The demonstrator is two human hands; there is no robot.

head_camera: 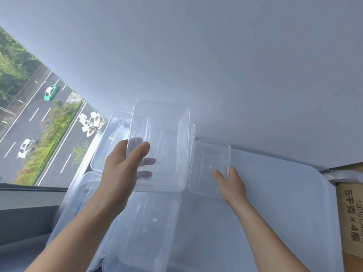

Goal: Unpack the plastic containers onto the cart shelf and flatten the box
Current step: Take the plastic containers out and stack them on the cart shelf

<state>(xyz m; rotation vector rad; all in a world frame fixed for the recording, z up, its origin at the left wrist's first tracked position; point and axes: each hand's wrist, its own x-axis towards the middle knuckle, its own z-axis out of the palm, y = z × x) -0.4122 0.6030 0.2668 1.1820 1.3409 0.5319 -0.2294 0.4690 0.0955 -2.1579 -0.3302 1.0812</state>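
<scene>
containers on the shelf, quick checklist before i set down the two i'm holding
1. Left hand grips the large container by its near end: ok.
2. Right hand holds the small container by its near corner: ok.
3. Bare space on the shelf to the right: ok.
4. Containers already laid out under the left forearm, so lowering could knock them: not ok.
5. Cardboard box emptied: cannot tell.

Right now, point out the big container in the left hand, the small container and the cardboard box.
Big container (167, 134): head view, on its clear base.
Small container (208, 165): head view, on its base.
Cardboard box (351, 209): head view, on its printed side.
</scene>
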